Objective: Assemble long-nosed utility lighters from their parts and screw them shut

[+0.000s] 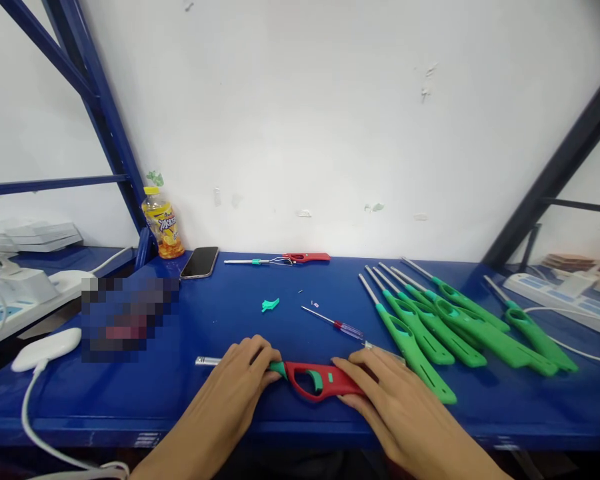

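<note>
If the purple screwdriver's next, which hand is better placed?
Right hand, probably: it's near the handle end of the screwdriver. Left hand is farther off; both hold the red lighter.

My left grip [247, 370] and right grip [380, 380] were bare and slim-fingered, running through slender wrists into bare forearms [195, 427].
</note>
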A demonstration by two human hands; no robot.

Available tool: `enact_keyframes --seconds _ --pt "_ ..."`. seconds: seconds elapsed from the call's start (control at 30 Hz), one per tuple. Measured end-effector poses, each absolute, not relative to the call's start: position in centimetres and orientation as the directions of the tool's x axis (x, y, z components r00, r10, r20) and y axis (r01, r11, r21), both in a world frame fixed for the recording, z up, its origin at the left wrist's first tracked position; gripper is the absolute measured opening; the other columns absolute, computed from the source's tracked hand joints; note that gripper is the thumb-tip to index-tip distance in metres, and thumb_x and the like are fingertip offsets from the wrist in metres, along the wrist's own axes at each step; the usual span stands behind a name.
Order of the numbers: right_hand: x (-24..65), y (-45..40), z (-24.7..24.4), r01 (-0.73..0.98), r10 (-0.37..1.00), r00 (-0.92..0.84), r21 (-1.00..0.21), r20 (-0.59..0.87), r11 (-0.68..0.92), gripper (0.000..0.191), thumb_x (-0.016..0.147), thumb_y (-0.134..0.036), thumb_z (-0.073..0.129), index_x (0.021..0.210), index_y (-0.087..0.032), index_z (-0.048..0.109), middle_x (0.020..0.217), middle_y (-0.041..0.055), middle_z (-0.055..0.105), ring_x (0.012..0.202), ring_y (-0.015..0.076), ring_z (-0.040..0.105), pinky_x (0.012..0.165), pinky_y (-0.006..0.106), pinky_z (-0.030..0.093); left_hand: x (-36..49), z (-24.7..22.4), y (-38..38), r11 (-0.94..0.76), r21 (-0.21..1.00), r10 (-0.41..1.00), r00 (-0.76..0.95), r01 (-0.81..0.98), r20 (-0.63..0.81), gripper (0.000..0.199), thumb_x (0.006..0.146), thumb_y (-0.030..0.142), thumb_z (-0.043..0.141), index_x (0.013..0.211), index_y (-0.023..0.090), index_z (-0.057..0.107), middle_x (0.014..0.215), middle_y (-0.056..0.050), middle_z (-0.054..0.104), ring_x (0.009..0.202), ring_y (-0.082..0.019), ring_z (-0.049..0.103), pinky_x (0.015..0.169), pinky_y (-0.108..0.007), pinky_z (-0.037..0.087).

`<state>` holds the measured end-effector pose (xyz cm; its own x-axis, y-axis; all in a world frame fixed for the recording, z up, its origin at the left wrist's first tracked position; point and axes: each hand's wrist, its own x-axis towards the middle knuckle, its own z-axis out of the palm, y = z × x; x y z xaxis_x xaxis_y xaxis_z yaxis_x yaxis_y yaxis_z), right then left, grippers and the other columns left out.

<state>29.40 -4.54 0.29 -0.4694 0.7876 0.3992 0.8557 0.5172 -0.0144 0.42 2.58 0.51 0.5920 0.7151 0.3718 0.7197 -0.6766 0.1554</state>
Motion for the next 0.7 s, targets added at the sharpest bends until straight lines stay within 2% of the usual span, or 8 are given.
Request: enact_keyframes --seconds 0.07,0.17,0.3,0.43,0.6,0.7 --pt "29.4 -4.7 0.7 0.856 0.829 -0.436 -0.122 0.351 0.502 0.038 0.112 -0.038 0.048 0.149 -0.029 0.048 0.131 0.0084 0.065 0.126 0.0291 0.064 0.106 0.048 0.058 0.5 0.6 2.2 -0.685 0.143 0.703 0.596 0.715 0.388 0.018 0.107 0.018 0.054 0.117 0.025 0.068 0.110 -0.003 0.072 0.094 -0.026 0.069 0.086 -0.041 0.057" --pt "29.4 -4.8 1.3 0.836 0.869 -0.417 -0.261 0.266 0.482 0.029 0.114 -0.038 0.045 0.142 -0.034 0.050 0.128 0.0048 0.063 0.121 0.0238 0.065 0.105 0.042 0.057 0.0 0.8 1.8 -0.738 0.149 0.648 0.631 0.658 0.425 0.021 0.107 0.020 0.058 0.125 0.026 0.066 0.112 -0.003 0.072 0.097 -0.025 0.071 0.090 -0.041 0.058" --pt "29.3 -4.9 1.9 0.803 0.863 -0.438 -0.322 0.252 0.502 0.028 0.114 -0.039 0.045 0.141 -0.034 0.048 0.130 0.0040 0.063 0.124 0.0237 0.064 0.109 0.043 0.054 -0.6 0.6 1.9 -0.803 0.137 0.566 0.671 0.579 0.478 0.034 0.106 0.008 0.046 0.130 0.025 0.064 0.114 -0.004 0.075 0.098 -0.022 0.072 0.094 -0.039 0.057" --pt "28.9 -5.0 1.9 0.784 0.843 -0.471 -0.316 0.260 0.535 0.026 0.114 -0.039 0.044 0.137 -0.031 0.051 0.120 0.0042 0.066 0.110 0.0227 0.069 0.095 0.037 0.061 -0.4 0.8 1.9 -0.818 0.154 0.550 0.675 0.554 0.493 0.050 0.097 -0.004 0.039 0.129 0.024 0.066 0.114 -0.003 0.078 0.098 -0.020 0.073 0.096 -0.040 0.055" --pt "28.4 -4.9 1.6 0.782 0.781 -0.517 -0.177 0.349 0.597 0.035 0.114 -0.042 0.038 0.141 -0.023 0.050 0.116 0.0082 0.068 0.105 0.0254 0.073 0.086 0.036 0.063 0.3 2.1 1.9 -0.866 0.154 0.469 0.665 0.476 0.581 0.041 0.097 -0.003 0.043 0.119 0.019 0.069 0.100 -0.004 0.080 0.081 -0.019 0.072 0.076 -0.035 0.056" --pt "28.3 -4.8 1.6 0.775 0.775 -0.533 -0.172 0.339 0.608 0.034 0.115 -0.042 0.037 0.139 -0.023 0.051 0.115 0.0078 0.068 0.101 0.0239 0.074 0.082 0.034 0.064 0.4 1.9 1.8 -0.880 0.124 0.428 0.649 0.459 0.629 0.041 0.096 -0.004 0.044 0.120 0.018 0.068 0.097 -0.004 0.080 0.077 -0.018 0.071 0.074 -0.034 0.057"
